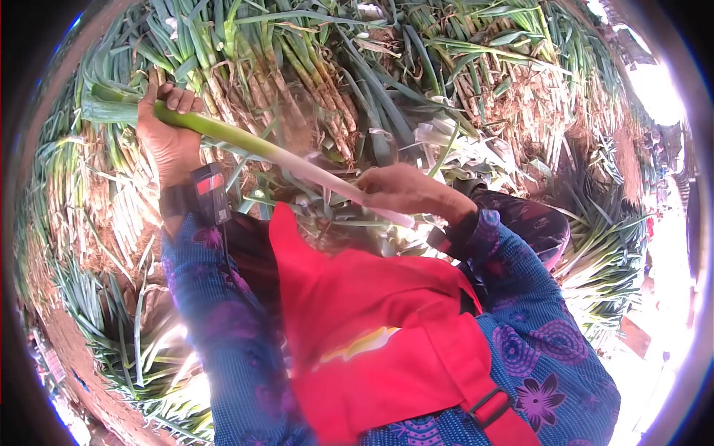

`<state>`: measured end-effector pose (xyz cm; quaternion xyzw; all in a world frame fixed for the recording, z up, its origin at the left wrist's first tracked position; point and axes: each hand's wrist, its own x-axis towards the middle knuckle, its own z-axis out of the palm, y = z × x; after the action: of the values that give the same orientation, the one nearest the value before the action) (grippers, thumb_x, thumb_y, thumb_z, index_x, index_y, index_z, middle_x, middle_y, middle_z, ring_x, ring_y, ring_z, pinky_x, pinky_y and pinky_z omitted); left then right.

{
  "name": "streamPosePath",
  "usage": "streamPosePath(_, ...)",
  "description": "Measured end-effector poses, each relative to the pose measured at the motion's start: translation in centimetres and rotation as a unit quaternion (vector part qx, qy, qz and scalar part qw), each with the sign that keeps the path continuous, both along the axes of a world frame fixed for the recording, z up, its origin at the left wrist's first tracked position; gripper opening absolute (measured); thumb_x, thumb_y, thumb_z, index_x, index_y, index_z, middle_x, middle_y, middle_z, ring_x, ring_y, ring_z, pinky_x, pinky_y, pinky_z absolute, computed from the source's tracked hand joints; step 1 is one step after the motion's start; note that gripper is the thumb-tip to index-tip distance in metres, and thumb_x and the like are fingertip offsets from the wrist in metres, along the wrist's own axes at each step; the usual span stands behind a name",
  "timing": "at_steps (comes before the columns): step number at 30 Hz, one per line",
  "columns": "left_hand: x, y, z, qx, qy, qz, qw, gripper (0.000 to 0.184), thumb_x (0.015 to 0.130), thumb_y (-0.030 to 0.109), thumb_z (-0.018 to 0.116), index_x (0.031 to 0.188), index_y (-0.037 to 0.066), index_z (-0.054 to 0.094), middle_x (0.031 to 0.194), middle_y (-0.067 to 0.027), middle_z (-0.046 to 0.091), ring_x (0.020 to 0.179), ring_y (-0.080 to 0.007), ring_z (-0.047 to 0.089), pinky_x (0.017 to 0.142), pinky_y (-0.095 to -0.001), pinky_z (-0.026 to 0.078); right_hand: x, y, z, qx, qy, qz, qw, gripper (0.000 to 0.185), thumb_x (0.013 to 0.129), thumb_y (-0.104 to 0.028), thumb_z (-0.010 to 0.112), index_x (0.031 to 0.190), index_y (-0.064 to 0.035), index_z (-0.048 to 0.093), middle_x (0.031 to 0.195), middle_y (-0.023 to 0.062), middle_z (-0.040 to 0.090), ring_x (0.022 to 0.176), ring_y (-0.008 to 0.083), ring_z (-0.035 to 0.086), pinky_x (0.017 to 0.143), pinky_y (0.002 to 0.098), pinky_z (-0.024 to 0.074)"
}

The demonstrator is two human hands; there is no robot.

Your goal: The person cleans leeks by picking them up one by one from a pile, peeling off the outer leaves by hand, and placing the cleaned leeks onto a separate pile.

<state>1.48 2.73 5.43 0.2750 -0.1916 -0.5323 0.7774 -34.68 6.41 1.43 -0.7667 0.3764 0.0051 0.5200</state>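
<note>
A long leek point(256, 143) slants across in front of me, its green leaf end at the upper left and its pale white end lower right. My left hand point(171, 134) is wrapped round the green part. Near the white end, my right hand point(409, 192) is curled against the shaft, slightly blurred, with its fingertips partly hidden. Beneath the leek lie loose stripped leaves and peelings point(454, 149).
Piled leeks with brown roots point(260, 82) lie beyond my hands, with another heap point(513, 82) at the upper right. More leeks point(97, 201) are at the left, and leeks with white stalks point(595, 267) at the right. A red apron point(372, 297) covers my lap.
</note>
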Motion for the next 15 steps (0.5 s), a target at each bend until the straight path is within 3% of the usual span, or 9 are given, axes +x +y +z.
streamPosePath(3,-0.4,-0.1,0.2,0.011,-0.012,0.022,1.0,0.023,0.091,0.025,0.055,0.08,0.005,0.05,0.063,0.0017,0.037,0.057,-0.0109,0.035,0.058,-0.0274,0.029,-0.5,1.4,-0.7,-0.122,0.046,0.021,0.991,0.027,0.088,-0.023,0.058,0.109,-0.0078,0.063,0.09,0.0169,0.066,0.087,0.0351,0.063,0.077,0.0435,0.0478)
streamPosePath(7,-0.9,-0.3,0.2,0.044,-0.03,0.055,0.997,0.022,0.088,0.025,0.058,0.077,0.007,0.05,0.06,0.0015,0.038,0.055,-0.0118,0.035,0.058,-0.0292,0.03,-1.5,2.0,-2.1,-0.13,0.085,0.044,0.987,0.023,0.086,-0.02,0.056,0.105,-0.0092,0.064,0.089,0.0175,0.065,0.085,0.0372,0.062,0.076,0.0459,0.0473)
streamPosePath(13,-0.6,-0.3,-0.1,0.029,-0.012,0.03,0.999,0.023,0.088,0.025,0.059,0.078,0.007,0.05,0.062,0.0014,0.038,0.055,-0.0118,0.035,0.059,-0.029,0.03,-2.5,1.2,-3.9,-0.08,0.068,-0.01,0.994,0.025,0.082,-0.013,0.053,0.101,-0.0049,0.066,0.083,0.0134,0.066,0.078,0.0253,0.065,0.073,0.0347,0.0496)
streamPosePath(15,-1.2,-0.2,0.1,0.032,0.0,0.04,0.999,0.022,0.089,0.024,0.059,0.079,0.006,0.05,0.063,0.0014,0.038,0.056,-0.0114,0.035,0.058,-0.0282,0.029,-2.4,0.7,-3.8,0.032,-0.002,-0.069,0.997,0.026,0.084,-0.013,0.052,0.104,-0.0023,0.064,0.084,0.0114,0.066,0.078,0.0211,0.063,0.073,0.0331,0.0492)
